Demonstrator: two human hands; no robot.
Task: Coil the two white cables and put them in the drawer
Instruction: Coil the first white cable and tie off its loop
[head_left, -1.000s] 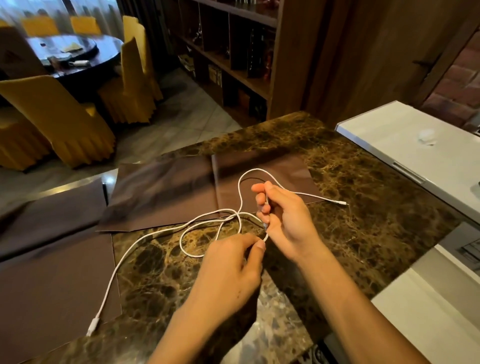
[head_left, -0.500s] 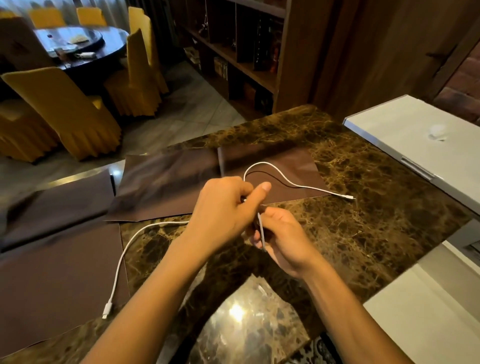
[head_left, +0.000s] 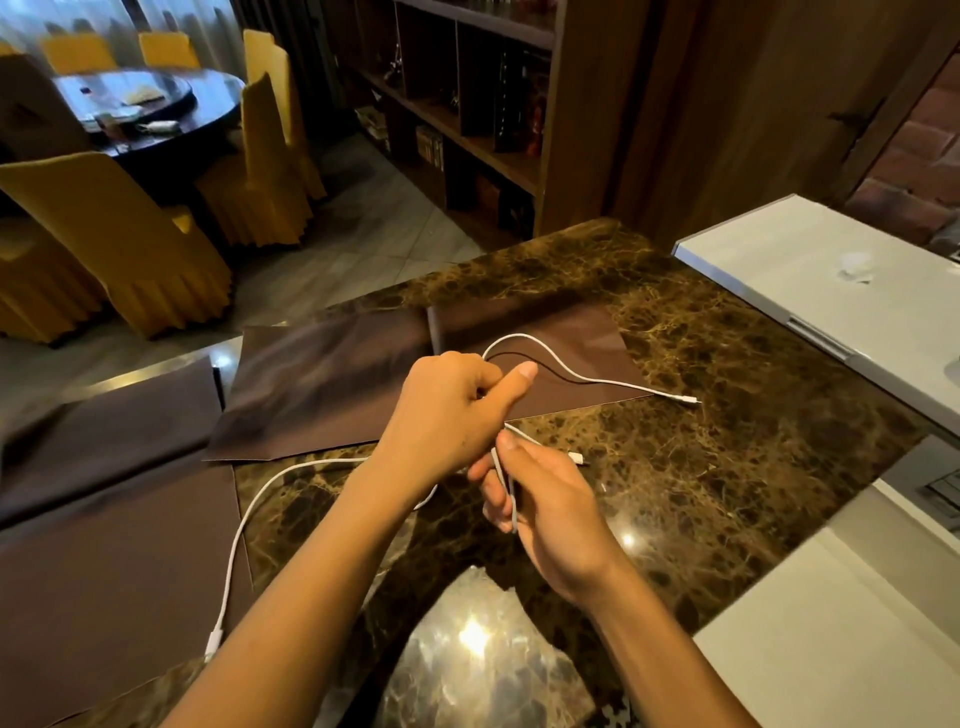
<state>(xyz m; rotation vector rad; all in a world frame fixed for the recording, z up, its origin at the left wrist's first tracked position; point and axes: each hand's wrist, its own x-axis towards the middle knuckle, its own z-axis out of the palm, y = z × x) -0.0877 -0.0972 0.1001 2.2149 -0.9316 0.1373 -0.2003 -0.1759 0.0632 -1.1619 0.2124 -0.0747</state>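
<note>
Two white cables lie tangled on the brown marble counter (head_left: 727, 457). One white cable (head_left: 597, 378) arcs from my left hand over a brown mat to a plug at the right. The other white cable (head_left: 244, 525) trails left and down to a plug near the counter's front edge. My left hand (head_left: 447, 410) is closed around cable strands above the counter's middle. Just below it, my right hand (head_left: 545, 499) pinches a doubled length of cable between its fingers, with a short plug end (head_left: 576, 458) sticking out to the right. The drawer is not in sight.
Brown placemats (head_left: 322, 384) cover the counter's left and far side. A white appliance top (head_left: 831, 291) borders the counter at the right, with a white surface (head_left: 831, 649) lower right. Beyond the counter are yellow-covered chairs (head_left: 119, 234), a round dark table and a wooden bookshelf (head_left: 467, 104).
My left hand rose from below the right hand to above it, drawing cable up. The loose loops on the counter have been gathered in, leaving one long tail at the left.
</note>
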